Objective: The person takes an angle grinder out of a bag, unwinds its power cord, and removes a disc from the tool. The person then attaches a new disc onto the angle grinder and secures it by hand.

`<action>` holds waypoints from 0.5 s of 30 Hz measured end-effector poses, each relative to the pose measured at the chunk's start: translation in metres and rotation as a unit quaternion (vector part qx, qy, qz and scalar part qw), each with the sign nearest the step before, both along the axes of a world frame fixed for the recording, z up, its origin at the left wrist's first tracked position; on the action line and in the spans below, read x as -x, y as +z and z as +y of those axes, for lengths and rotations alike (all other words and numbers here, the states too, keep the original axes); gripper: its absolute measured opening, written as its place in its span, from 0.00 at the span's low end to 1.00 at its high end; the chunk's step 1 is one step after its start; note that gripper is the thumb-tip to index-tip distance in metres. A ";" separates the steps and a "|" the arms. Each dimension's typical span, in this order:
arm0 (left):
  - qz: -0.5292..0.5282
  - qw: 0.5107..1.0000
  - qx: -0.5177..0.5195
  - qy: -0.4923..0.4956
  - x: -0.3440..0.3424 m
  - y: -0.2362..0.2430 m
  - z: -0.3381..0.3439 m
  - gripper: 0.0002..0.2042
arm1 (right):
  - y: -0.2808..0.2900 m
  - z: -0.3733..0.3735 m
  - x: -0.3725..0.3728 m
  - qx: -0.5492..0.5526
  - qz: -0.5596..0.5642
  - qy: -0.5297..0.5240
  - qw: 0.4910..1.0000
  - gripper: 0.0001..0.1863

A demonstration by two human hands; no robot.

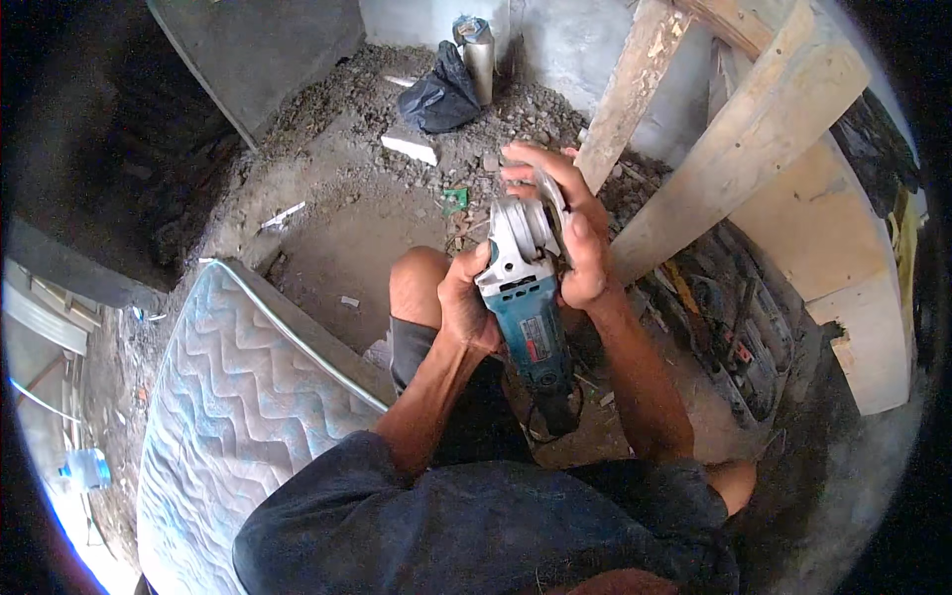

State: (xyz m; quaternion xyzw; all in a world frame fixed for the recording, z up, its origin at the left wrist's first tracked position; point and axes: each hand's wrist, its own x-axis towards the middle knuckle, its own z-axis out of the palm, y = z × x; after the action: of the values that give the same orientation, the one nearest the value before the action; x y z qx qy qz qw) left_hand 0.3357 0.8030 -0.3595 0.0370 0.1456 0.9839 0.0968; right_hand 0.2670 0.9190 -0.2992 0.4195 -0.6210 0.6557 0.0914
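Note:
An angle grinder (531, 332) with a teal body and a silver metal head is held up in front of me, its head pointing away. My left hand (464, 302) wraps round the grinder's left side, thumb against the metal head. On the other side, my right hand (585, 233) curls around the disc (548, 193) at the head, with its fingers over the far face and the thumb on the near edge. The disc is seen nearly edge-on, so its face is hidden. The grinder's rear end hangs toward my lap.
A patterned mattress (248, 382) lies at the left. Wooden boards (739, 149) lean at the right, above an open case of tools (734, 327). Farther off, a black plastic bag (441, 91) and a metallic cylinder (480, 69) sit on rubble near a white block (409, 149).

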 end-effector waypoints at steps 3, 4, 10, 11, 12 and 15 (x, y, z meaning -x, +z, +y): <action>-0.046 0.998 0.014 0.042 0.001 0.001 0.001 0.28 | 0.006 -0.002 -0.003 -0.008 -0.038 -0.045 0.998 0.35; -0.049 0.998 0.015 0.046 0.002 0.001 -0.002 0.28 | 0.010 -0.004 -0.006 -0.007 -0.041 -0.041 0.998 0.35; 0.002 0.999 0.041 0.000 0.000 0.004 -0.002 0.29 | 0.009 0.001 -0.014 -0.025 -0.043 -0.077 0.996 0.30; 0.027 0.999 0.042 -0.014 -0.001 0.008 -0.001 0.29 | 0.008 0.003 -0.014 -0.019 0.006 -0.084 0.996 0.29; 0.031 0.998 0.042 -0.018 0.001 0.009 0.002 0.29 | 0.007 0.006 -0.012 -0.019 0.010 -0.088 0.996 0.29; 0.019 0.995 0.079 -0.056 0.001 -0.002 -0.002 0.30 | 0.012 0.010 -0.014 -0.005 -0.124 -0.099 0.987 0.24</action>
State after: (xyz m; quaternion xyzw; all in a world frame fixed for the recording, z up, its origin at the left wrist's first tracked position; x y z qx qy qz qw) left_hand 0.3344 0.8013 -0.3618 0.0557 0.2220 0.9616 0.1513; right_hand 0.2806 0.9286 -0.2875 0.2714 -0.6692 0.6875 0.0765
